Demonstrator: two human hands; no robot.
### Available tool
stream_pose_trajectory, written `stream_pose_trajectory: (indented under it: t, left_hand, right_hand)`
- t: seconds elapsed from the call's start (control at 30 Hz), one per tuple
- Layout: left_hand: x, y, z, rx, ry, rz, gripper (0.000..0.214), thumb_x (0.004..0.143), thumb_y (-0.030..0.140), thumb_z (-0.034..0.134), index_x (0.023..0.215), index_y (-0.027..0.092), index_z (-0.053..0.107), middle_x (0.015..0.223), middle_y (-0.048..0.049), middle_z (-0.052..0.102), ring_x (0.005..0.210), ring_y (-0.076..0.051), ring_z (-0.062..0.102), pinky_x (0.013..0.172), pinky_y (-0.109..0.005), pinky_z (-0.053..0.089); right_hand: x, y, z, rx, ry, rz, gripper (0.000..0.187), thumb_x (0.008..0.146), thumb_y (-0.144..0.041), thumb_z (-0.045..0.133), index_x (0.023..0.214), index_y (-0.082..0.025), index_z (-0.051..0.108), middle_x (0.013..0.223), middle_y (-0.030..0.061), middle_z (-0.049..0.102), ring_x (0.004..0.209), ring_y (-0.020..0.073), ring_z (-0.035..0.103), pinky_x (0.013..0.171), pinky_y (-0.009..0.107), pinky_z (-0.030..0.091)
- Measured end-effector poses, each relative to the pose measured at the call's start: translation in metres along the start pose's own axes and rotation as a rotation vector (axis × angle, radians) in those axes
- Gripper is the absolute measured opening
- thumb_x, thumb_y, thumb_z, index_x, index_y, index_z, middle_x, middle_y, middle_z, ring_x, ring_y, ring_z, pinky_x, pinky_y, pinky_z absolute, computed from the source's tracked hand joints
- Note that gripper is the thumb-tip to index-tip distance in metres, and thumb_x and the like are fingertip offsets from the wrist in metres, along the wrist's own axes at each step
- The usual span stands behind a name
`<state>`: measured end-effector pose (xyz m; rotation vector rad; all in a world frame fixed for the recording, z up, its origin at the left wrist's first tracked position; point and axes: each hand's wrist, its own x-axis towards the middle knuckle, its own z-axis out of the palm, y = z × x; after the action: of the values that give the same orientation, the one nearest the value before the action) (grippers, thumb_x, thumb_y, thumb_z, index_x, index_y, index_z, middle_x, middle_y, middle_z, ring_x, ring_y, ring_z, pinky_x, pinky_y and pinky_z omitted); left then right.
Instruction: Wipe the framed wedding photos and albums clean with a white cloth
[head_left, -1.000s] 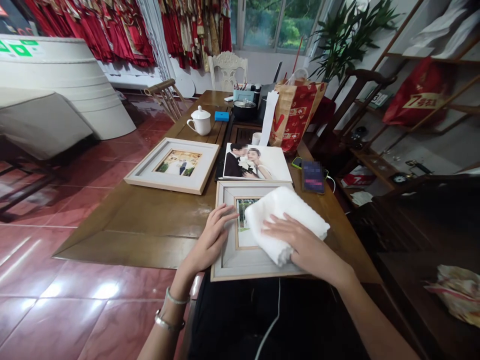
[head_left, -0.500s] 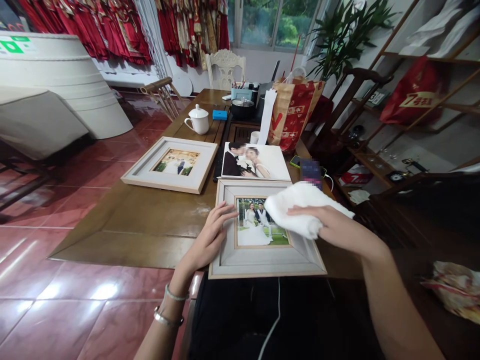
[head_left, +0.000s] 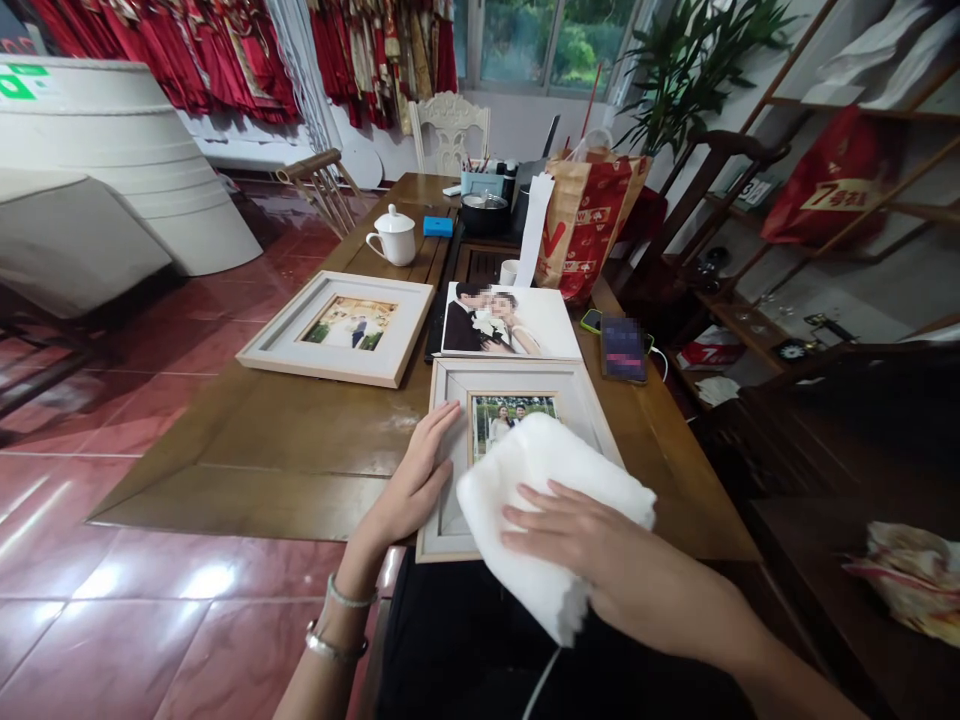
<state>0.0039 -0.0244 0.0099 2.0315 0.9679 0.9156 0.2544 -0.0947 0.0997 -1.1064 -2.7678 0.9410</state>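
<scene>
A pale framed wedding photo lies flat at the near edge of the wooden table. My left hand rests open and flat on the frame's left border. My right hand presses a folded white towel down on the frame's lower right part, fingers spread over the cloth. The towel covers most of the picture and hangs past the frame's near edge.
A second framed photo lies at the left, an unframed wedding print behind the near frame, a phone to the right. Farther back stand a white lidded cup, a red-and-tan paper bag and chairs.
My right hand has swept the towel from the frame's upper right corner down and left over the picture toward the near edge. My left hand has stayed on the left border.
</scene>
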Motion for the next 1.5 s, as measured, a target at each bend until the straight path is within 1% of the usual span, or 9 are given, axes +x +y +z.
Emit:
stream_pose_trajectory:
  t: [0.2,0.43,0.6,0.8,0.93,1.07,1.27,1.37,1.5]
  left_hand:
    - [0.0,-0.001,0.0,0.006,-0.009,0.018,0.057,0.096,0.013,0.034,0.149,0.03,0.025,0.157,-0.0038,0.023,0.146,-0.025,0.014,0.122,-0.05,0.011]
    - [-0.001,-0.002,-0.001,0.022,-0.014,0.023,0.059,0.096,0.012,0.034,0.15,0.029,0.02,0.158,-0.0047,0.021,0.147,-0.024,0.012,0.122,-0.049,0.01]
    - [-0.001,-0.002,0.0,0.002,-0.007,0.016,0.059,0.095,0.012,0.035,0.15,0.028,0.021,0.158,-0.0046,0.021,0.147,-0.024,0.013,0.122,-0.047,0.01]
    - [0.0,-0.001,0.0,-0.002,0.001,0.003,0.059,0.095,0.013,0.034,0.15,0.029,0.022,0.157,-0.0046,0.022,0.147,-0.025,0.013,0.122,-0.049,0.01]
    - [0.0,-0.002,-0.001,-0.002,-0.005,-0.002,0.059,0.095,0.012,0.034,0.15,0.03,0.022,0.157,-0.0037,0.022,0.147,-0.025,0.013,0.122,-0.048,0.01]
    - [0.0,-0.003,-0.001,-0.002,-0.011,0.016,0.059,0.095,0.013,0.034,0.15,0.031,0.022,0.157,-0.0033,0.023,0.147,-0.024,0.013,0.122,-0.047,0.01]
    - [0.0,-0.002,-0.002,0.015,-0.018,0.021,0.058,0.095,0.013,0.034,0.15,0.029,0.024,0.157,-0.0042,0.024,0.147,-0.025,0.014,0.122,-0.048,0.011]
    - [0.001,-0.001,-0.002,0.02,-0.022,0.031,0.057,0.096,0.014,0.035,0.15,0.028,0.024,0.156,-0.005,0.026,0.146,-0.026,0.016,0.122,-0.049,0.012]
    - [0.001,0.0,-0.003,0.025,-0.022,0.021,0.057,0.096,0.014,0.034,0.15,0.029,0.024,0.156,-0.0047,0.027,0.146,-0.025,0.016,0.122,-0.05,0.012]
  right_hand:
    - [-0.046,0.045,-0.021,-0.012,0.056,0.257,0.075,0.063,0.003,0.039,0.124,-0.034,0.062,0.139,-0.0061,0.055,0.134,0.0235,0.044,0.113,0.047,0.034]
    - [0.011,0.098,-0.033,-0.298,0.414,0.381,0.078,0.065,0.009,0.035,0.135,-0.019,0.054,0.143,0.0039,0.051,0.141,0.0221,0.033,0.116,0.049,0.027]
    - [0.02,0.075,-0.011,-0.317,0.336,0.371,0.08,0.061,0.01,0.035,0.135,-0.013,0.053,0.144,0.0087,0.049,0.141,0.025,0.032,0.117,0.052,0.024]
    - [-0.054,0.027,0.009,-0.009,0.105,0.254,0.078,0.068,0.002,0.04,0.136,-0.035,0.051,0.144,-0.0067,0.05,0.136,0.0205,0.041,0.113,0.041,0.036]
    - [-0.083,0.031,-0.003,0.066,0.121,0.302,0.062,0.077,-0.008,0.049,0.129,-0.041,0.058,0.134,-0.0072,0.059,0.121,0.024,0.058,0.103,0.038,0.048]
    - [-0.052,0.069,-0.024,0.01,0.287,0.326,0.067,0.07,-0.003,0.045,0.127,-0.035,0.061,0.135,-0.0054,0.059,0.127,0.0256,0.053,0.109,0.044,0.04]
    - [0.02,0.131,-0.039,-0.188,0.615,0.313,0.062,0.075,-0.004,0.045,0.134,-0.023,0.055,0.144,0.0044,0.051,0.14,0.027,0.035,0.114,0.052,0.029]
    - [0.039,0.137,-0.035,-0.3,0.59,0.324,0.061,0.077,-0.007,0.049,0.136,-0.023,0.053,0.148,0.0071,0.045,0.143,0.0321,0.026,0.112,0.061,0.024]
    - [0.039,0.109,-0.02,-0.319,0.474,0.32,0.074,0.068,0.003,0.042,0.138,-0.019,0.05,0.147,0.0076,0.046,0.144,0.0283,0.024,0.115,0.061,0.017]
